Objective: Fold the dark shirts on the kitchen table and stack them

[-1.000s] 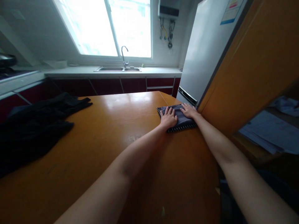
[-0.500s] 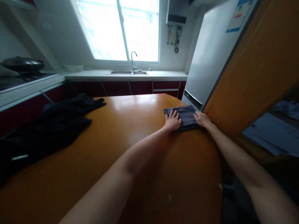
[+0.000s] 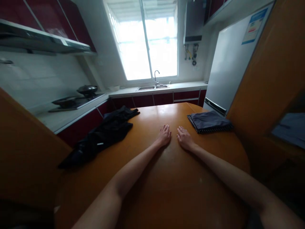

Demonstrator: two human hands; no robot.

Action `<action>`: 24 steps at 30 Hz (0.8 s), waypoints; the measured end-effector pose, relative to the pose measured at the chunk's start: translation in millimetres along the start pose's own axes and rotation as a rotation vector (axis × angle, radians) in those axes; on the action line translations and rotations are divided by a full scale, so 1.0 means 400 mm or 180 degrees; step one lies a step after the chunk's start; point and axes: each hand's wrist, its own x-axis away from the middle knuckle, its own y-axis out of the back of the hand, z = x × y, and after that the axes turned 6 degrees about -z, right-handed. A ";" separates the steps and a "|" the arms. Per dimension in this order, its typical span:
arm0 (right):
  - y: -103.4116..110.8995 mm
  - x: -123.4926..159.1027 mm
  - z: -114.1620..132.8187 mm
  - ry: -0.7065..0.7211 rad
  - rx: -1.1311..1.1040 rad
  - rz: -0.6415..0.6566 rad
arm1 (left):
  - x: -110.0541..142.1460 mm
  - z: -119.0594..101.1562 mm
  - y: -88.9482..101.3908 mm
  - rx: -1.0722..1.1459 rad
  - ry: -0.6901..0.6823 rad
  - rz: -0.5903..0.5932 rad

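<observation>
My left hand (image 3: 164, 135) lies flat on the wooden table (image 3: 166, 178), fingers stretched out and holding nothing. Just to its right, my right hand (image 3: 185, 138) also rests palm down on the tabletop, open, with a small gap between the two. A folded dark grey cloth item with a black-and-white patterned edge (image 3: 209, 120) sits at the table's right side, a short way beyond my right hand. Over the left edge of the table spreads a crumpled black garment (image 3: 107, 133) with a small white label, apart from my left hand.
Behind the table runs a white counter (image 3: 128, 91) with a sink (image 3: 146, 88) under the window. A grey fridge (image 3: 231, 60) stands at the right. Pans sit on the stove (image 3: 81, 101) at the left, below a range hood (image 3: 47, 41).
Both hands have come off the folded grey cloth and moved left to the middle of the table. The cloth stays at the right. The view has swung left and up.
</observation>
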 end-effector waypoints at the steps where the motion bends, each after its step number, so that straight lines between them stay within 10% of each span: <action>1: -0.015 -0.008 0.035 -0.0072 -0.0007 0.0115 | 0.025 0.036 0.020 -0.0066 0.0078 -0.0009; 10: -0.110 -0.075 0.222 -0.0487 0.0074 0.0467 | 0.164 0.261 0.120 -0.0317 0.0535 0.0018; 24: -0.125 -0.064 0.192 0.0085 0.0297 0.0480 | 0.182 0.264 0.106 -0.0062 0.0254 -0.0037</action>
